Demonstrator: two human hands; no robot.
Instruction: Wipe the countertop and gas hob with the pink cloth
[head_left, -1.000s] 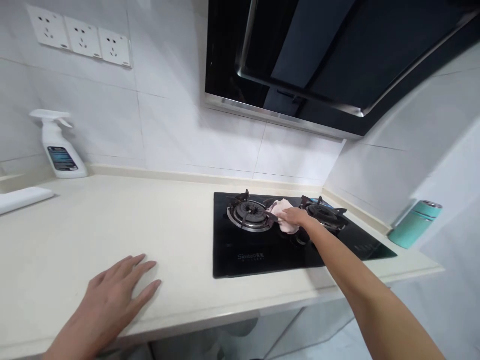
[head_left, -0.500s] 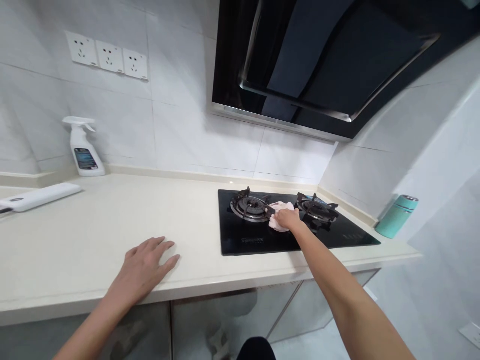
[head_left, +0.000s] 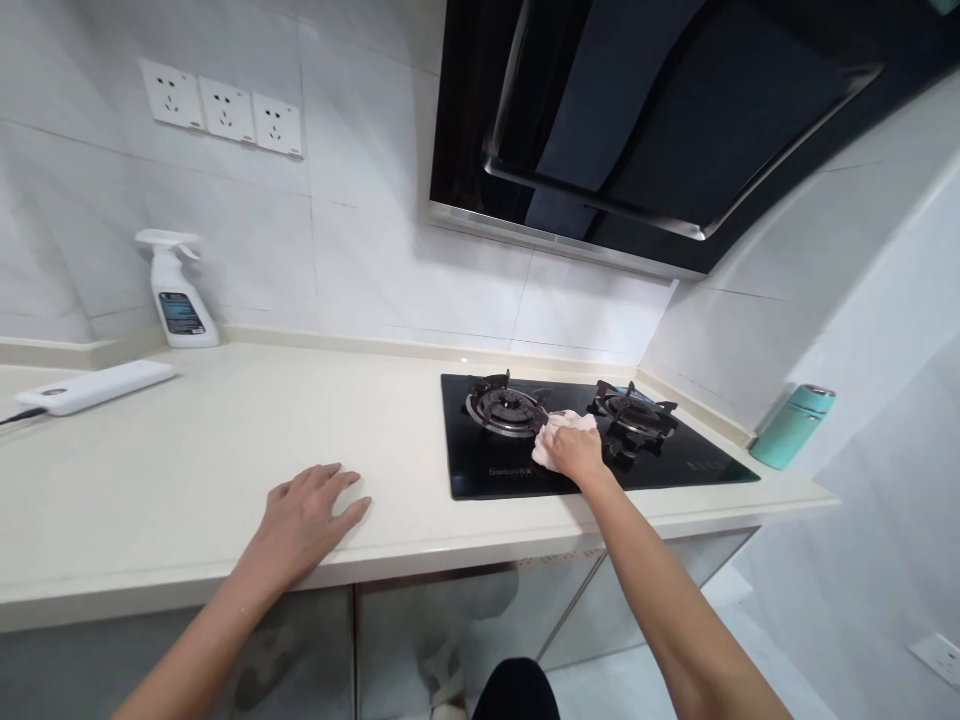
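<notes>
My right hand presses a pale pink cloth onto the black glass hob, between the left burner and the right burner. Its fingers are closed over the cloth. My left hand lies flat on the cream countertop near the front edge, fingers spread, holding nothing.
A black range hood hangs over the hob. A white spray bottle stands at the back left wall, a flat white device lies beside it. A teal flask stands in the right corner. Three wall sockets sit above.
My right hand has drawn the cloth toward the hob's front edge. The view has pulled back, showing the cabinet fronts below; my left hand stays flat on the counter.
</notes>
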